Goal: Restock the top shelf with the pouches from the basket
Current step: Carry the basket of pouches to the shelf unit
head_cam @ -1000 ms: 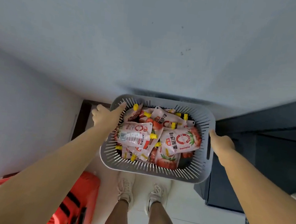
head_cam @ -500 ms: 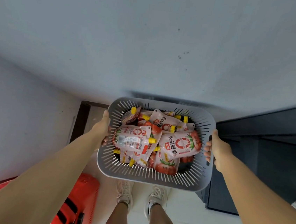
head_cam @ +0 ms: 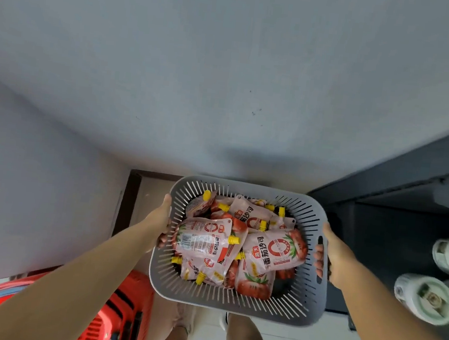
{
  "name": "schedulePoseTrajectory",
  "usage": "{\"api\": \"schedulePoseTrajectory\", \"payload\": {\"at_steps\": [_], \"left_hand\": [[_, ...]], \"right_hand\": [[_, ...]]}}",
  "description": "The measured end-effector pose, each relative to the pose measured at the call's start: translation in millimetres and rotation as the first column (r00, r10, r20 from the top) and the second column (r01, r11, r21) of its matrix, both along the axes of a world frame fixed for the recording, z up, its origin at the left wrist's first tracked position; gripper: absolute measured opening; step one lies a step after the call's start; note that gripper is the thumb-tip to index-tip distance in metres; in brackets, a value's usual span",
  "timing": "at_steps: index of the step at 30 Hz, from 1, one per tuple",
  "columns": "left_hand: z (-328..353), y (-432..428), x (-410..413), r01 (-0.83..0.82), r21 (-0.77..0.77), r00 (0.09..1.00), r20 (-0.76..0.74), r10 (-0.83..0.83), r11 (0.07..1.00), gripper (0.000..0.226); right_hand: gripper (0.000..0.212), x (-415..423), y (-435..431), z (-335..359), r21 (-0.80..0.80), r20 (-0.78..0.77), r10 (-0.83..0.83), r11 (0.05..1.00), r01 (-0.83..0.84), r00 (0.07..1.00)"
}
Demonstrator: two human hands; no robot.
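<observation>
- A pale wall [head_cam: 228, 73] fills the view from 9 through 12 to 2 o'clock; a dark shelving unit [head_cam: 396, 215] stands at 3 o'clock. Whether its top shelf is in view cannot be told, the edge being blurred.
- A grey slotted basket [head_cam: 231, 306] is held level just below centre, carried from both short ends, presumably so the load is not tipped.
- A red crate [head_cam: 116, 322] is seen on the floor at 7 o'clock.
- White-capped containers [head_cam: 423, 296] lie on a lower shelf at 4 o'clock.
- The left hand [head_cam: 161, 218] is clamped on the basket's 9 o'clock rim.
- The right hand [head_cam: 332, 253] is closed through the 3 o'clock handle slot, fingers [head_cam: 318, 258] curled inside.
- Tomato-print pouches [head_cam: 275, 252] with yellow caps are heaped loosely inside the basket; none is seen shelved.
</observation>
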State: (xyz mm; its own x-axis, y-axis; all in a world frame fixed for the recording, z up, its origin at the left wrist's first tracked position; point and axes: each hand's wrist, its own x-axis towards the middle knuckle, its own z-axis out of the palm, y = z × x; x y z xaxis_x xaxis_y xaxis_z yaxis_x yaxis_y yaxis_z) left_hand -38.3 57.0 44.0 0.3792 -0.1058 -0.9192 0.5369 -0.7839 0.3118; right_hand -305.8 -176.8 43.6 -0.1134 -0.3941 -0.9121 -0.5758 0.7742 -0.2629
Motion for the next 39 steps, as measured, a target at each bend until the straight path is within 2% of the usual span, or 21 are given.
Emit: {"api": "schedulePoseTrajectory", "payload": {"at_steps": [4,7,12,16,21,27,30,33,35,39], "left_hand": [[42,14,-14,0.117,-0.021,0.993,0.006,-0.117,0.993,0.071],[77,22,-25,0.228,-0.052,0.974,0.013,-0.228,0.972,0.071],[130,27,-63,0.456,-0.107,0.89,0.039,-0.454,0.884,0.07],[153,24,-111,0.623,-0.12,0.777,-0.014,-0.629,0.773,0.069],[170,10,-211,0.794,-0.17,0.576,-0.097,-0.812,0.583,0.066],[175,-15,-375,0.931,-0.207,0.288,-0.093,-0.953,0.301,0.067],[172,-33,-459,0.958,-0.175,0.219,-0.064,-0.974,0.227,0.066],[171,-57,-540,0.981,-0.13,0.139,-0.041,-0.989,0.143,0.066],[173,-75,-592,0.983,-0.159,0.081,-0.051,-0.995,0.088,0.07],[187,-111,-683,0.984,-0.176,0.021,-0.029,-0.999,0.026,0.072]], "right_hand": [[0.058,-39,36,47,-0.049,0.007,-0.063,0.997,0.064,0.998],[0.057,-74,75,86,-0.073,0.034,-0.17,0.982,0.172,0.985],[0.057,-151,161,144,-0.078,0.066,-0.38,0.92,0.385,0.922],[0.057,-221,225,176,-0.077,0.053,-0.524,0.847,0.526,0.85],[0.056,-325,299,196,-0.094,0.08,-0.668,0.734,0.672,0.74],[0.06,-454,374,196,-0.105,0.092,-0.848,0.514,0.852,0.522],[0.058,-516,396,193,-0.095,0.083,-0.905,0.41,0.907,0.417],[0.064,-579,408,189,-0.075,0.066,-0.93,0.357,0.931,0.362],[0.067,-619,409,187,-0.079,0.089,-0.939,0.326,0.942,0.332],[0.067,-688,397,193,-0.104,0.095,-0.959,0.258,0.961,0.268]]}}
